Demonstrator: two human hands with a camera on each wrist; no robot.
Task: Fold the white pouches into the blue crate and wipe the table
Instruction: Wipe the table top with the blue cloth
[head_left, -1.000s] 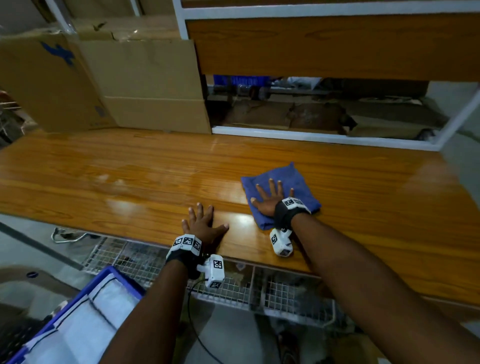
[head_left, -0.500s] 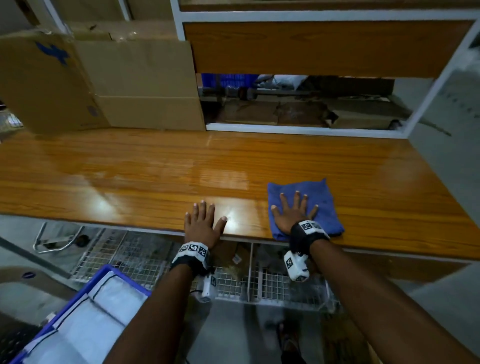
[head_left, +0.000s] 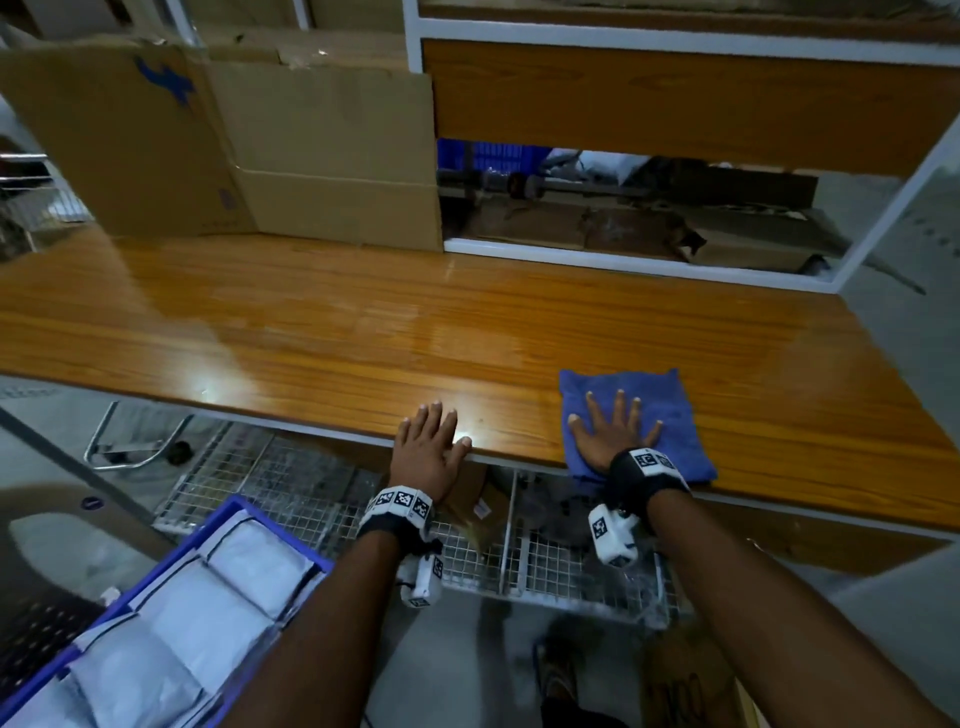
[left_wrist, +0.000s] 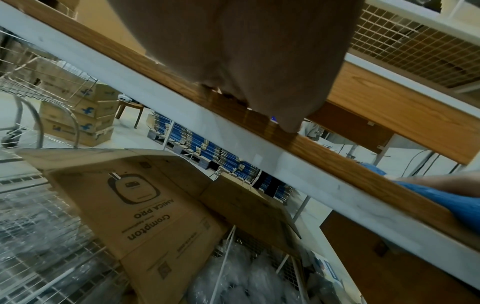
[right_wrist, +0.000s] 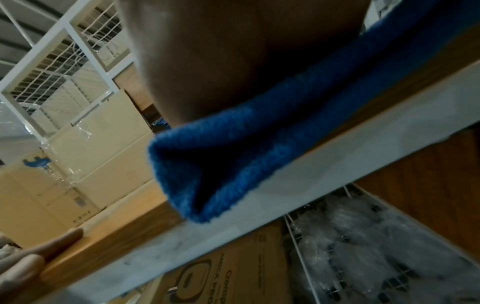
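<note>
A blue cloth (head_left: 660, 415) lies on the wooden table (head_left: 363, 332) at its front edge, right of centre, with one corner hanging over the edge (right_wrist: 207, 185). My right hand (head_left: 613, 431) lies flat on the cloth, fingers spread and straight. My left hand (head_left: 428, 441) rests flat on the table's front edge beside it, fingers straight, holding nothing. At the lower left stands the blue crate (head_left: 249, 514), filled with folded white pouches (head_left: 208, 618).
Large cardboard boxes (head_left: 218, 150) stand on the table's back left. A white-framed shelf opening (head_left: 649, 208) runs behind it. Below the table hang wire baskets (head_left: 545, 566) with a cardboard box (left_wrist: 161, 216) and plastic-wrapped goods (right_wrist: 376, 246).
My right hand has slid the cloth rightward and back toward the front edge, so a corner now overhangs. My left hand has drawn back to the table's edge.
</note>
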